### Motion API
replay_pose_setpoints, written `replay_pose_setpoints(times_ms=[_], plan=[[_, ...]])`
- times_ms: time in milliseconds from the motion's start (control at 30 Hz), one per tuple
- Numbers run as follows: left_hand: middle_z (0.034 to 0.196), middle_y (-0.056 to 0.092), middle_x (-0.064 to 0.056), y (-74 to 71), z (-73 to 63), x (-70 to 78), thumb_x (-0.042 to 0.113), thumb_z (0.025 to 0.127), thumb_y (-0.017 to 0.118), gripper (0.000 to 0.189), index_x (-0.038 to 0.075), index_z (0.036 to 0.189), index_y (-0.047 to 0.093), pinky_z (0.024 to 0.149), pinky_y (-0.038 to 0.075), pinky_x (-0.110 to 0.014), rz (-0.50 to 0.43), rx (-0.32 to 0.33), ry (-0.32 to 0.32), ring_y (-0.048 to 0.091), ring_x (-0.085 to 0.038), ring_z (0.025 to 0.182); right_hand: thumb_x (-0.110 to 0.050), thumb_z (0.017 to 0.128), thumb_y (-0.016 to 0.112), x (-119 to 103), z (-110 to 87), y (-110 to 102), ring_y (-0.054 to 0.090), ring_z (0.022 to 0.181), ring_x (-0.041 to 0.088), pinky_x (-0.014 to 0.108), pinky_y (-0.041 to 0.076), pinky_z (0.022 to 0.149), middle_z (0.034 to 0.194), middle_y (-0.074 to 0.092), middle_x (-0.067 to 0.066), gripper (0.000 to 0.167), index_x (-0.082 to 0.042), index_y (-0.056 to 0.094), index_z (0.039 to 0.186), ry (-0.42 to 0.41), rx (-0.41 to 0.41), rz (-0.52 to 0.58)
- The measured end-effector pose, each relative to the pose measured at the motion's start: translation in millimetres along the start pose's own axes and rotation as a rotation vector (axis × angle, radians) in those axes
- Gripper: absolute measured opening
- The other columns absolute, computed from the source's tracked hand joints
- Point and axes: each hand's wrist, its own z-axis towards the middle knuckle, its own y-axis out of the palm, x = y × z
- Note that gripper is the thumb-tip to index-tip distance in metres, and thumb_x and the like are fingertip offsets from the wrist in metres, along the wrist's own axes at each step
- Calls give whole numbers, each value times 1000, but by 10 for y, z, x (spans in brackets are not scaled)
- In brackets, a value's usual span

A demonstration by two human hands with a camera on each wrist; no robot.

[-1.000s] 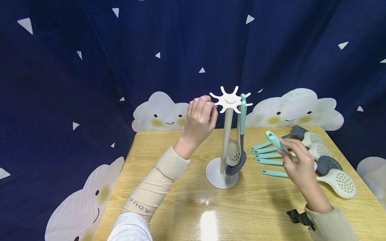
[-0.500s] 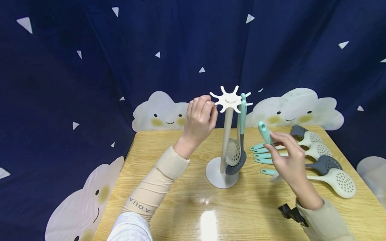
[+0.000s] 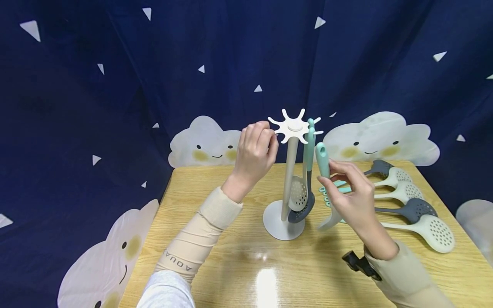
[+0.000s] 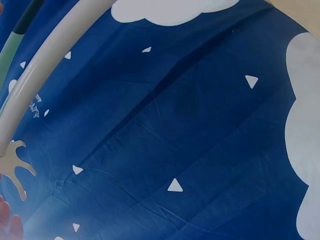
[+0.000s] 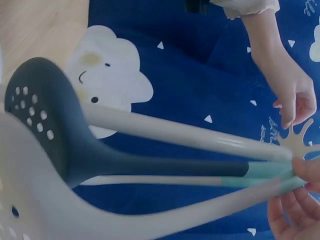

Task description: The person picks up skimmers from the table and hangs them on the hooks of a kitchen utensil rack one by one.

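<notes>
My left hand [image 3: 256, 147] pinches a prong of the white utensil stand [image 3: 291, 171], which has a round base and a star-shaped top of hooks. On the stand's right side hang a cream slotted skimmer [image 3: 297, 192] and a dark grey slotted skimmer [image 3: 302, 212], both with mint handles. Just right of these, my right hand [image 3: 354, 194] pinches the mint handle of another cream skimmer [image 3: 322, 159], handle end up. In the right wrist view this held skimmer [image 5: 150, 226] fills the lower left, its perforated head partly cut off. Fingertips of my left hand [image 4: 12, 225] show in the left wrist view.
On the wooden table [image 3: 231, 265], several slotted utensils lie in a row at the right, including a cream skimmer [image 3: 439, 234] and a dark grey skimmer [image 3: 417, 209]. A dark blue curtain [image 3: 231, 55] with cloud pictures stands behind the table.
My right hand has moved left and slightly up with the held cream skimmer, from over the row of utensils to beside the hanging ones. My left hand stays on the stand's prong.
</notes>
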Motion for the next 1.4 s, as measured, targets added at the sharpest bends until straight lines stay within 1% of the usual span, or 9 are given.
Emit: replay_pose_setpoints(times_ms=[167, 333, 433, 633, 800, 1167, 1400], plan=[[88, 54, -13, 1, 4, 1, -3, 79, 54, 6, 1, 77, 49, 66, 41, -34, 0, 5, 2, 49, -28, 76, 25, 60, 67, -55, 38, 73, 60, 82, 6, 16, 50, 71, 99, 62, 11, 41, 16, 60, 98, 5, -3, 22], [88, 54, -13, 5, -3, -4, -3, 79, 54, 6, 0, 77, 49, 65, 41, -34, -2, 2, 2, 49, -28, 76, 26, 58, 68, -97, 68, 137, 60, 82, 4, 16, 50, 70, 94, 62, 19, 43, 15, 60, 99, 10, -2, 7], [88, 54, -13, 8, -5, -5, -2, 79, 54, 6, 0, 77, 49, 66, 41, -34, -1, 2, 3, 49, -28, 76, 26, 57, 69, -108, 80, 167, 60, 81, 4, 17, 51, 69, 92, 62, 22, 44, 15, 60, 99, 5, 3, 16], [88, 54, -13, 11, -5, -4, -3, 79, 55, 6, 0, 77, 49, 66, 41, -34, -3, 7, 3, 49, -28, 76, 25, 58, 69, -113, 97, 207, 61, 81, 4, 17, 51, 68, 89, 62, 22, 42, 15, 60, 98, 5, -1, 35], [88, 54, -13, 10, -7, -2, -3, 79, 54, 6, 0, 78, 49, 66, 41, -34, -5, 6, 2, 49, -28, 76, 23, 59, 70, -106, 99, 239, 61, 80, 3, 17, 51, 67, 87, 62, 24, 40, 15, 60, 97, 8, 5, 31], [88, 54, -13, 3, -4, -2, -2, 79, 54, 5, 0, 78, 49, 65, 41, -33, -3, 6, 3, 50, -28, 76, 20, 60, 72, -85, 91, 307, 60, 78, 1, 15, 50, 65, 87, 63, 22, 39, 14, 60, 97, 23, 20, 17], [88, 54, -14, 11, -9, -6, -3, 80, 51, 5, 0, 78, 49, 66, 40, -33, 3, 2, 3, 50, -26, 76, 22, 58, 72, -61, 74, 366, 60, 75, 0, 15, 50, 63, 84, 63, 22, 40, 12, 61, 96, 63, 49, 13]])
